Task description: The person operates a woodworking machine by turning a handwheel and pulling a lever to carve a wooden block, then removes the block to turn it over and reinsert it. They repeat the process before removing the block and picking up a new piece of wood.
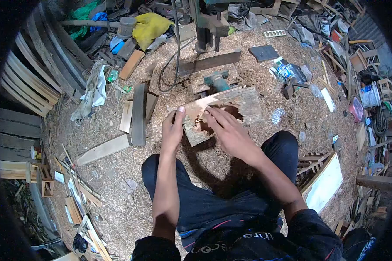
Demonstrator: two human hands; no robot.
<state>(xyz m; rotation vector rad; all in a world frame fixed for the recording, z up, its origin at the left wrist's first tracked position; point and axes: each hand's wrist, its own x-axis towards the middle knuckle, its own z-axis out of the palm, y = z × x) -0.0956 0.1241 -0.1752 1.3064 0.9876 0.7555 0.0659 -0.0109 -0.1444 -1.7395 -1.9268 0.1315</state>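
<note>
A worn, splintered board (251, 106) with ragged dark holes lies in front of my knees. Along its far left edge runs a pale strip of wood (195, 105). My left hand (173, 130) is closed on the strip's left end, thumb on top and fingers mostly hidden beneath. Over the board reaches my right hand (231, 132), palm down, its fingertips pressed together at the strip's near edge; its thumb is hidden. Just behind the board stands a green metal machine part (217, 80).
Wood shavings (113, 187) cover the ground. Loose planks (139, 114) lie left of the board, with a black cable (177, 52) behind. A machine column (211, 30) rises at the back. A white-faced panel (326, 185) leans right of my knee; curved timbers (28, 80) stand at left.
</note>
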